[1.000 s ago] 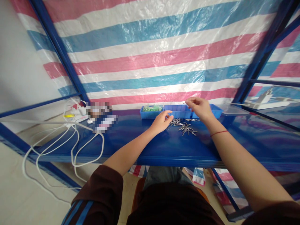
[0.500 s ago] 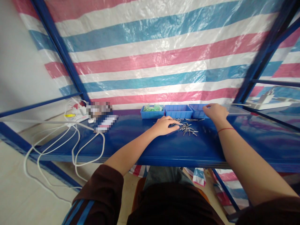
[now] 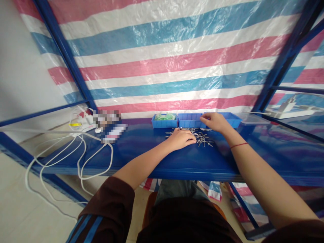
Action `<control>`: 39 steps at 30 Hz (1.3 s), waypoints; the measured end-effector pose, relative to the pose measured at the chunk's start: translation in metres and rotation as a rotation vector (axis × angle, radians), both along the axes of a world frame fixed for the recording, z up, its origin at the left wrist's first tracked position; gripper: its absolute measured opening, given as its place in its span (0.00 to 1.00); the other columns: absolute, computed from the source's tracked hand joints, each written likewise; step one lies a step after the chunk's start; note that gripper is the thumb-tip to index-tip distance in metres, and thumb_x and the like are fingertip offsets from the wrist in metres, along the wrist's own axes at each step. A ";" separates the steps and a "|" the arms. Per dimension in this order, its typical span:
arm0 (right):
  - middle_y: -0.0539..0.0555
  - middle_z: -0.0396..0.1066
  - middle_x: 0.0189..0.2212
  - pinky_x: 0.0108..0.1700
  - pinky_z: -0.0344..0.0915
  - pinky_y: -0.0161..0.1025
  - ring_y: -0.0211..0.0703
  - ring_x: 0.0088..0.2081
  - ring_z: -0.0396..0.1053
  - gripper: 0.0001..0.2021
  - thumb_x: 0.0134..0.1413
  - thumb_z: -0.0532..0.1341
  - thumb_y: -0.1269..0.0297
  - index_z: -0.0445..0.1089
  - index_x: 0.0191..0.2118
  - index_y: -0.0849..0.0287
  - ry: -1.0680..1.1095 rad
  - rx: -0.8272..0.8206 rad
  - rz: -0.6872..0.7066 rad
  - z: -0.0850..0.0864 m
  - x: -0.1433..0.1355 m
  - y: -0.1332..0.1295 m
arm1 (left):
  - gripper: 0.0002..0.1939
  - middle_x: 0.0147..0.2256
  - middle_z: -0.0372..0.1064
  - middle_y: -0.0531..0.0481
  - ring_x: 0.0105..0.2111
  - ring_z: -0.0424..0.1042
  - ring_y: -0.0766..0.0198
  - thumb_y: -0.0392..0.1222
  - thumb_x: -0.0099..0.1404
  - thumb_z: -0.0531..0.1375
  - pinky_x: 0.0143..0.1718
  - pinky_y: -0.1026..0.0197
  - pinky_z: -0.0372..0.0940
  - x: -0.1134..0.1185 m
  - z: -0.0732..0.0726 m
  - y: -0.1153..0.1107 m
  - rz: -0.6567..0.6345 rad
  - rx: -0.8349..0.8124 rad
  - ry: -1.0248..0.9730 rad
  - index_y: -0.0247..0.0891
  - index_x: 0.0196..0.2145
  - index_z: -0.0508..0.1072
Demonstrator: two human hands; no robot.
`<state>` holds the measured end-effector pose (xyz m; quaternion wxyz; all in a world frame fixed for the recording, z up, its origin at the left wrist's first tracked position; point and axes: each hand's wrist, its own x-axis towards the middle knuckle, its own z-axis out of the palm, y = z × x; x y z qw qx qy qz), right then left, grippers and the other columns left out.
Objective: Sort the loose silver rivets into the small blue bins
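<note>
A loose pile of thin silver metal pins (image 3: 202,138), looking like blind rivets, lies on the blue tabletop (image 3: 197,162). My left hand (image 3: 181,139) rests at the pile's left side with its fingers curled together and thumb against them; whatever they hold is hidden. My right hand (image 3: 214,122) hovers behind the pile, in front of the blue bins. Its fingertips are slightly apart, and I see nothing between them. Behind it are the middle blue bin (image 3: 188,123) and the right blue bin (image 3: 235,122), partly covered by the hand.
A blue bin (image 3: 164,126) with green bagged contents (image 3: 164,116) stands at the left of the row. A clear plastic lid (image 3: 255,118) lies to the right. White cables (image 3: 81,158) hang over the table's left side. Blue frame posts (image 3: 63,54) rise on both sides.
My right hand has moved left and slightly down from over the right bin toward the pile. My left hand has turned and lowered a little, its fingers drawing closer together.
</note>
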<state>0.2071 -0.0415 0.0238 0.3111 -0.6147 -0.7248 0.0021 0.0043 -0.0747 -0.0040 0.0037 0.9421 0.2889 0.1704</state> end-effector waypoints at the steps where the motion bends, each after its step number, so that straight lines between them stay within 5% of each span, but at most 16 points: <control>1: 0.58 0.75 0.34 0.40 0.63 0.41 0.49 0.35 0.71 0.14 0.51 0.54 0.60 0.75 0.35 0.62 -0.001 -0.003 0.031 0.000 -0.002 -0.001 | 0.12 0.41 0.73 0.52 0.45 0.68 0.62 0.45 0.66 0.52 0.43 0.61 0.54 0.000 0.000 0.000 0.000 0.004 -0.007 0.43 0.36 0.74; 7: 0.56 0.75 0.34 0.40 0.64 0.41 0.47 0.36 0.71 0.12 0.50 0.56 0.62 0.74 0.35 0.61 0.059 -0.091 0.201 0.001 -0.011 -0.003 | 0.07 0.35 0.73 0.51 0.38 0.71 0.64 0.40 0.62 0.55 0.40 0.63 0.59 -0.002 -0.006 0.009 0.063 -0.008 -0.160 0.39 0.33 0.73; 13: 0.54 0.75 0.33 0.39 0.65 0.39 0.43 0.35 0.70 0.12 0.49 0.57 0.59 0.74 0.35 0.60 0.247 -0.237 0.472 0.002 -0.020 -0.010 | 0.07 0.33 0.73 0.49 0.34 0.72 0.65 0.40 0.61 0.56 0.40 0.64 0.63 -0.006 -0.009 0.022 0.157 -0.221 -0.594 0.36 0.34 0.72; 22: 0.52 0.73 0.26 0.29 0.62 0.35 0.38 0.28 0.68 0.14 0.42 0.64 0.59 0.73 0.37 0.59 0.628 -0.268 0.559 0.004 -0.032 -0.020 | 0.05 0.34 0.73 0.47 0.30 0.70 0.69 0.37 0.61 0.55 0.39 0.62 0.65 -0.003 -0.010 0.030 0.089 -0.576 -0.948 0.33 0.33 0.68; 28: 0.53 0.73 0.27 0.28 0.61 0.34 0.37 0.28 0.68 0.14 0.44 0.64 0.60 0.72 0.39 0.59 0.740 -0.307 0.568 0.004 -0.037 -0.021 | 0.05 0.34 0.72 0.46 0.32 0.71 0.69 0.38 0.61 0.56 0.41 0.61 0.64 -0.002 -0.007 0.029 0.041 -0.663 -1.029 0.33 0.33 0.67; 39: 0.52 0.72 0.24 0.32 0.62 0.37 0.37 0.28 0.66 0.15 0.41 0.65 0.53 0.73 0.29 0.61 0.567 -0.143 0.545 0.003 -0.042 -0.022 | 0.08 0.31 0.72 0.49 0.32 0.70 0.67 0.41 0.59 0.58 0.40 0.61 0.63 0.001 -0.010 0.028 0.051 -0.661 -0.915 0.32 0.33 0.70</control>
